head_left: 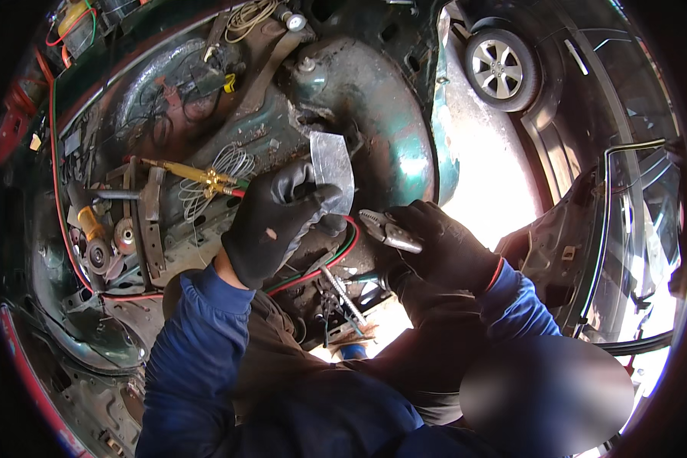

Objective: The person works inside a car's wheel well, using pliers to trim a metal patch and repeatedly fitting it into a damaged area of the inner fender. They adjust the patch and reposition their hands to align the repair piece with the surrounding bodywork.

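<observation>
My left hand (266,221), in a black glove with a worn spot, is closed on a small curved piece of grey sheet metal (331,162), pinched near its lower part and held upright. In my right hand (449,246), also gloved in black, is a pair of locking pliers (389,230), its jaws pointing left toward the metal piece but apart from it. Beyond the piece, a jagged rusty hole (313,120) shows in the green car body beside the rounded wheel housing (385,114). Part of the piece's lower edge is hidden by my fingers.
To the left lie a brass torch (195,174), a coil of thin wire (225,172), a hammer (151,195) and an angle grinder (93,233). Red and green hoses (320,269) cross near my knees. A wire brush (343,294) lies below. Another car's wheel (501,69) stands at right.
</observation>
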Tool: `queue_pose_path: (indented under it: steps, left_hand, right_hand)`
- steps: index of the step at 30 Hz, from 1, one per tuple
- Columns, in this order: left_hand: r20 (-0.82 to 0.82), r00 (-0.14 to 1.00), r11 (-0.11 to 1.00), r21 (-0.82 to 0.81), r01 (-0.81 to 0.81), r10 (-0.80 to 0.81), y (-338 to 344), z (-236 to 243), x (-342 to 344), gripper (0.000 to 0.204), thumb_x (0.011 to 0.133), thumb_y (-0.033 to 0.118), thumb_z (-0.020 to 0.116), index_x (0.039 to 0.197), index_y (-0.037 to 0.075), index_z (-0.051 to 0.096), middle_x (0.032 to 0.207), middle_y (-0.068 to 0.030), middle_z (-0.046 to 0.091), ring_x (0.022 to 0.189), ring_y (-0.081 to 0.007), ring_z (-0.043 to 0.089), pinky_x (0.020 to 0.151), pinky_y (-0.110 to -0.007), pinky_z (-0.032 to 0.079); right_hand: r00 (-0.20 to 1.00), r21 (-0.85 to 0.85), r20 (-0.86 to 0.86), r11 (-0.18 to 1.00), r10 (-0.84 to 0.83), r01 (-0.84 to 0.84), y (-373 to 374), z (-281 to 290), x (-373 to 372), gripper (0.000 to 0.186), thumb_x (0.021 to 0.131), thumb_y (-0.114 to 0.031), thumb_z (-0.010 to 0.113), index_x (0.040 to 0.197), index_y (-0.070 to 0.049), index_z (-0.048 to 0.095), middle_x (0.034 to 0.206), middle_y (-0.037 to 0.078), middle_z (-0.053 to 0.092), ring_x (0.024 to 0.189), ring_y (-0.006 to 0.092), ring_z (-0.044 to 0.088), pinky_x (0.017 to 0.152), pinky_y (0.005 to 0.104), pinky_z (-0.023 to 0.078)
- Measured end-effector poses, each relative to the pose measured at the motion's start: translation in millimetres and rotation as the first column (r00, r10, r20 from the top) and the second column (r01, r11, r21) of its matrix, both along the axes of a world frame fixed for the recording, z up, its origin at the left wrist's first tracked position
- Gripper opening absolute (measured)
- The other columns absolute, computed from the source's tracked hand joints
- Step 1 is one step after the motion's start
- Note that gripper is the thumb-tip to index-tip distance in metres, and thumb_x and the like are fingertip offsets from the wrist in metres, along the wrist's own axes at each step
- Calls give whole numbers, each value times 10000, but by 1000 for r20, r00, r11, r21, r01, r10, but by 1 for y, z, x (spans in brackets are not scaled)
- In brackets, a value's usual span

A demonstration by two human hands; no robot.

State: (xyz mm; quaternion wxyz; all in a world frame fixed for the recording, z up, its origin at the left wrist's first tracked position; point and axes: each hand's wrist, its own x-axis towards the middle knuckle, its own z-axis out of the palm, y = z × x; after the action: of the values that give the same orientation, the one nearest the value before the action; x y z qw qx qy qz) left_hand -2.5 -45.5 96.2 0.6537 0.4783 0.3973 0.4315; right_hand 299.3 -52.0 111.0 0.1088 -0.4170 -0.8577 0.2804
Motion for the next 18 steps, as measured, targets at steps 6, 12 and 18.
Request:
queue_pose_path:
  steps: [6, 12, 18]
  left_hand:
    - [54, 999, 992, -125, 7, 0, -7, -11, -4, 302, 1076, 89, 705, 1343, -52, 685, 1122, -94, 785, 879, -142, 778, 782, -287, 629]
    - [58, 998, 996, -87, 17, -12, -11, -12, -4, 290, 1071, 92, 717, 1318, -59, 694, 1108, -104, 789, 885, -146, 779, 770, -305, 642]
    - [14, 1000, 998, -59, 7, -7, -11, -14, -9, 276, 1072, 94, 721, 1301, -57, 702, 1095, -107, 792, 885, -148, 776, 762, -305, 648]
  right_hand:
    - [996, -114, -74, 992, 45, -53, 1, -15, -1, 613, 863, -92, 817, 1444, -3, 645, 1294, 243, 674, 1229, 442, 655, 1038, 492, 576]
    - [996, -106, -25, 990, 89, -91, 3, -28, 2, 588, 917, -90, 796, 1477, -17, 631, 1377, 244, 664, 1229, 446, 685, 1042, 482, 588]
    - [993, -137, -26, 984, 111, -114, 7, -34, -3, 552, 948, -88, 790, 1472, -10, 636, 1357, 244, 675, 1224, 438, 694, 1038, 477, 591]
